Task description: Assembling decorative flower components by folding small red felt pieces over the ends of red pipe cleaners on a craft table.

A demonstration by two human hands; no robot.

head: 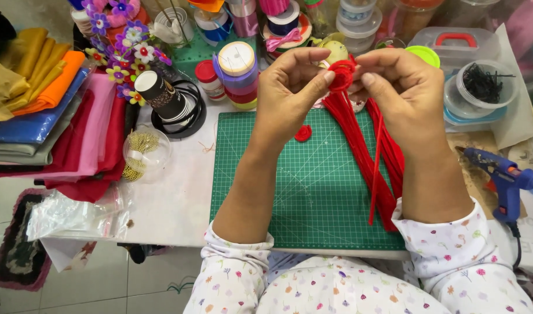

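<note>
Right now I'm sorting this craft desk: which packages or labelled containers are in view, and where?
Clear plastic bags: desk's near-left edge, crumpled.
Small red-capped bottle: behind the green cutting mat, white label.
Clear lidded tub: far right, holding black pins.

A cutting mat [313, 186] lies on the worktop [173, 203], a bundle of pipe cleaners [365, 151] on its right half. Left of the mat sit a dome of beads [143, 154] and folded cloth [51, 110] — right of it, a glue gun [505, 180]. Behind, tubs and ribbon spools [284, 20] crowd the back edge.
</note>
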